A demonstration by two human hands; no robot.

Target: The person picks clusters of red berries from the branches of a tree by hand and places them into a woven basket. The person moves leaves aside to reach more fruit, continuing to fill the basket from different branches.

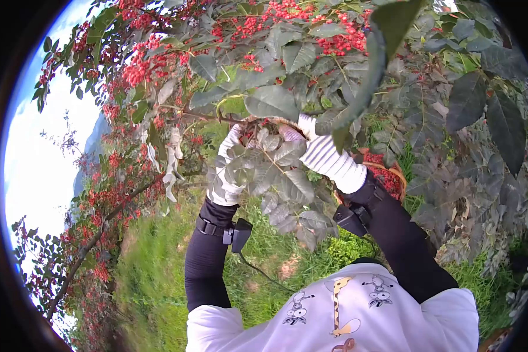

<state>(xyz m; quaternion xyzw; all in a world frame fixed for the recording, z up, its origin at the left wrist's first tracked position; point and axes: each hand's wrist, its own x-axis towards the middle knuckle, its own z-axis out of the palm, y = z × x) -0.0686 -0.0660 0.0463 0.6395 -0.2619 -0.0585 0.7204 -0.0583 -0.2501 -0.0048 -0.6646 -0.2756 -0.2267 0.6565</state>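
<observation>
My left hand (227, 154), in a white glove, is raised to a thin branch (202, 115) of a shrub with red berries. Grey-green leaves (284, 167) hang in front of it and hide most of its fingers. My right hand (311, 138), in a striped glove with pinkish fingers, reaches in from the other side, close to the same branch. Its fingers look curled inward, but leaves cover what lies between them. A few red berries (267, 122) show between the two hands.
Red berry clusters (340, 40) hang above. A basket (402, 179) of red berries sits beyond my right forearm, partly behind leaves. Large dark leaves (393, 26) come close to the camera. A thicker branch (102, 229) slants at left over grass (158, 276).
</observation>
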